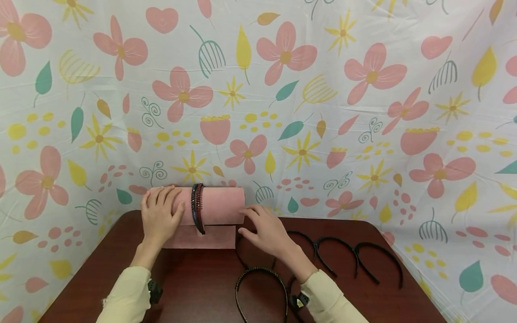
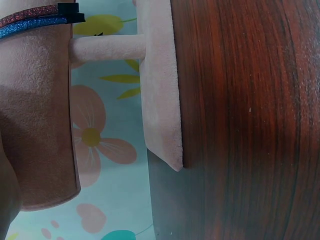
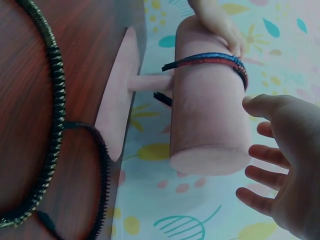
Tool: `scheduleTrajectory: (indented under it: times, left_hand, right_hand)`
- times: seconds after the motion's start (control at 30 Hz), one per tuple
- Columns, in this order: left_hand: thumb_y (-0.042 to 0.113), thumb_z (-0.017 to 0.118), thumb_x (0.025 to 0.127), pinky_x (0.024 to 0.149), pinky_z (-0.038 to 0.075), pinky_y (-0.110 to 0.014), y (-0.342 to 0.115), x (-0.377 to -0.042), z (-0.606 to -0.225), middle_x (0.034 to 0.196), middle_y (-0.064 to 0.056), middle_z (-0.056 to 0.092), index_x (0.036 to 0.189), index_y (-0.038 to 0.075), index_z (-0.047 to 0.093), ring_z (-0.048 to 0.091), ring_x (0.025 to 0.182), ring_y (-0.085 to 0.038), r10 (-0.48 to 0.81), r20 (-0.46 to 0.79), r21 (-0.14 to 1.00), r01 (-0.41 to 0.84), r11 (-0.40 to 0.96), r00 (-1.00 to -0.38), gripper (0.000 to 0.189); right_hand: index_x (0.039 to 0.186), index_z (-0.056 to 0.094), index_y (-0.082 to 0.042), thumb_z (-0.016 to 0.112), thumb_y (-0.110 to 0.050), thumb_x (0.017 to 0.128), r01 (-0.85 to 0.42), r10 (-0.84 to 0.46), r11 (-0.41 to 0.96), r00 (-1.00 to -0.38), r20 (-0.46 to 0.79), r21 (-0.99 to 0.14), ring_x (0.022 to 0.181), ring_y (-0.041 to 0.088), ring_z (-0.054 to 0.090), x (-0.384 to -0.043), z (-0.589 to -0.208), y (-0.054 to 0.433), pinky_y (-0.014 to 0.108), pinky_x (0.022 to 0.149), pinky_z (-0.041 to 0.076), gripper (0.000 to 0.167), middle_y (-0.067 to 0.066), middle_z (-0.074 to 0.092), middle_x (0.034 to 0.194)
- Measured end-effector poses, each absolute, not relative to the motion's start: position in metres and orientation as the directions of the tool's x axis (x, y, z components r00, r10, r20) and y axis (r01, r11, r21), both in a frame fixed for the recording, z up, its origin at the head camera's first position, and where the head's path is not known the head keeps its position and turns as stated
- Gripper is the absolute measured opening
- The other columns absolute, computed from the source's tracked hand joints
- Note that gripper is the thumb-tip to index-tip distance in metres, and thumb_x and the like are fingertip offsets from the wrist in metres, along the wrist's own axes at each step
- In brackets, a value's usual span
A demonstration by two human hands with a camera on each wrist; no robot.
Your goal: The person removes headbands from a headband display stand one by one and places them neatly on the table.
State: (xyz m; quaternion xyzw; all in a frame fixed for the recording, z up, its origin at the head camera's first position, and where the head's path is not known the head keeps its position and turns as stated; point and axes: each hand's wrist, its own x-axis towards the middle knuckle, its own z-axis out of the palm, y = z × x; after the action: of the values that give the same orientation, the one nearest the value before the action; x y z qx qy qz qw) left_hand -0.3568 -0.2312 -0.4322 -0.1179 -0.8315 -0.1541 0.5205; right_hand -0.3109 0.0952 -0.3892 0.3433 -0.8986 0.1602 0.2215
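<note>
A pink velvety display stand (image 1: 224,206) has a horizontal roll on a short post over a flat base (image 1: 199,237). Two glittery headbands, a blue one (image 3: 207,56) and a red one (image 2: 27,13), sit side by side around the roll's middle. My left hand (image 1: 161,215) holds the roll's left end, fingers curved over the top and thumb on the front. At the other end is my right hand (image 1: 268,231), its fingers relaxed and apart, holding nothing. In the right wrist view, its thumb tip comes close beside the roll.
On the brown table (image 1: 194,278), a black headband with gold-toned winding (image 1: 260,269) lies in front of the right hand. Several dark headbands (image 1: 379,246) lie in a row to the right. A flower-print cloth (image 1: 258,112) hangs behind the table.
</note>
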Motion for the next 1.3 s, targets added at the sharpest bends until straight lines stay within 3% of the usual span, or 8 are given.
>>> scheduleTrajectory:
  times: [0.47,0.83,1.03,1.3]
  left_hand:
    - [0.043,0.048,0.092,0.108,0.026,-0.063,-0.231,-0.359,-0.434,0.127,-0.014,0.063,0.121,0.013,0.067,0.05,0.121,-0.039,0.032,0.924,0.119,0.366,0.923,-0.38,0.046]
    - [0.044,0.046,0.093,0.109,0.026,-0.064,-0.231,-0.357,-0.434,0.129,-0.014,0.062,0.123,0.013,0.066,0.049,0.123,-0.038,0.032,0.909,0.13,0.357,0.925,-0.415,0.048]
    - [0.045,0.045,0.094,0.111,0.024,-0.063,-0.232,-0.357,-0.434,0.13,-0.013,0.061,0.125,0.013,0.065,0.049,0.124,-0.038,0.033,0.905,0.133,0.355,0.925,-0.425,0.048]
    - [0.045,0.043,0.095,0.112,0.023,-0.062,-0.232,-0.354,-0.432,0.133,-0.014,0.06,0.127,0.013,0.063,0.047,0.126,-0.037,0.034,0.882,0.147,0.343,0.928,-0.47,0.05]
  right_hand:
    - [0.129,0.062,-0.013,0.069,-0.034,0.092,-0.74,-0.568,0.662,-0.598,0.565,-0.118,0.1,0.021,0.056,-0.324,-0.369,0.066,0.039,0.084,0.049,0.043,0.004,0.058,0.124]
    - [0.131,0.061,-0.015,0.069,-0.034,0.092,-0.74,-0.578,0.657,-0.615,0.537,-0.141,0.122,0.025,0.052,-0.336,-0.361,0.044,0.04,0.102,0.047,0.044,0.005,0.055,0.133]
    - [0.133,0.06,-0.015,0.071,-0.037,0.09,-0.745,-0.603,0.659,-0.604,0.521,-0.1,0.123,0.024,0.054,-0.34,-0.357,0.029,0.04,0.108,0.042,0.049,0.006,0.057,0.132]
    - [0.144,0.05,-0.016,0.075,-0.051,0.082,-0.731,-0.629,0.682,-0.599,0.495,-0.019,0.138,0.03,0.045,-0.348,-0.356,0.01,0.049,0.111,0.039,0.074,0.005,0.054,0.139]
